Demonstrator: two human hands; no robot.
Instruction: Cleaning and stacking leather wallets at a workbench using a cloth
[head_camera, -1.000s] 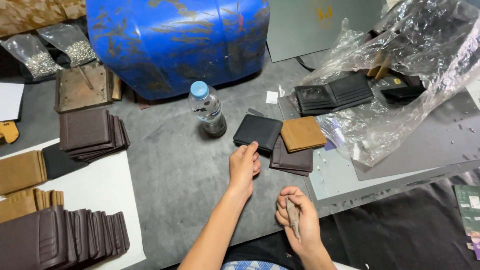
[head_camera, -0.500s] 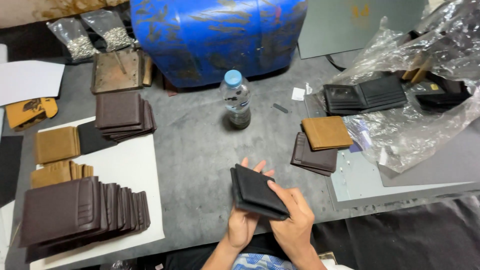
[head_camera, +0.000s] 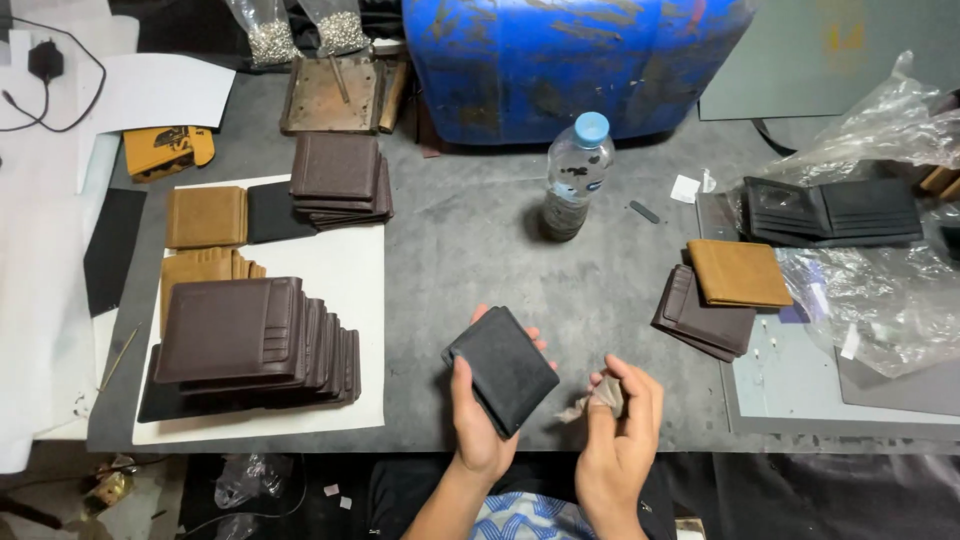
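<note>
Here the left hand grips a closed black wallet by its lower edge, thumb on the face and fingers behind, holding it up just above the near edge of the grey worktop. Just beside it, the right hand is pinched shut on a small crumpled scrap of pale material; what the scrap is cannot be told. The two hands are near each other but not touching.

As a judgement of progress: a good deal looks sorted already. Well to the left of the left hand a row of dark brown wallets leans on a white sheet, with tan pieces and another brown stack beyond. To the right of the right hand lie a tan wallet on a dark stack, and open black wallets by clear plastic wrap, which seem still to be handled. A water bottle stands beyond both hands.
</note>
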